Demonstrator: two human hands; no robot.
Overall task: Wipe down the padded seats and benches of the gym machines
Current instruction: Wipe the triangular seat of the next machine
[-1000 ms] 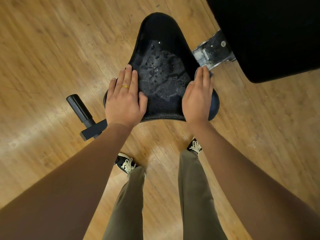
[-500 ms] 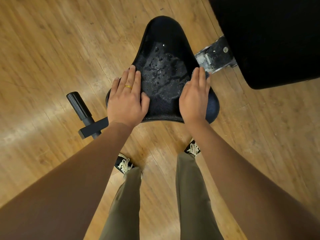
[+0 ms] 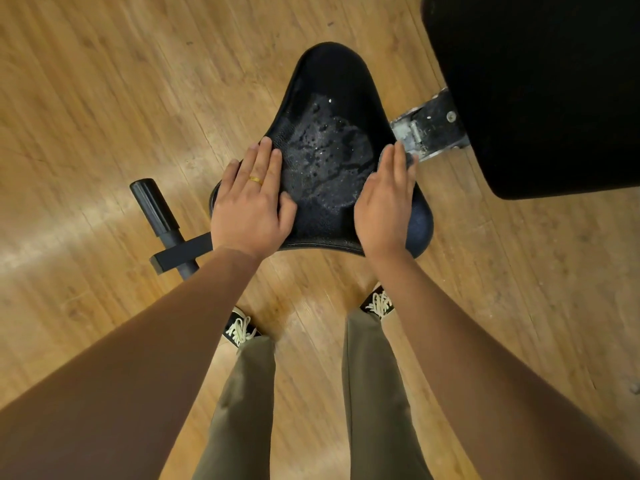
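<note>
left hand (image 3: 251,209) flat with fingers straight on near-left of padded seat (image 3: 332,81), as 0.5 s earlier | right hand (image 3: 384,202) flat, pressing grey-blue cloth (image 3: 409,160) at seat's right edge, barely shifted | wet patch (image 3: 325,150) between hands | seat beside back pad (image 3: 536,91), above wood floor (image 3: 104,98)

Likely gym: padded machine seat (image 3: 332,98), wood-plank floor (image 3: 104,98).

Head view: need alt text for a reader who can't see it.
From above, a person's left hand and right hand lie flat on a black padded seat, a wet patch between them. A grey cloth edge seems to show under the right fingertips. Black back pad upper right, handle at left, wooden floor.
</note>
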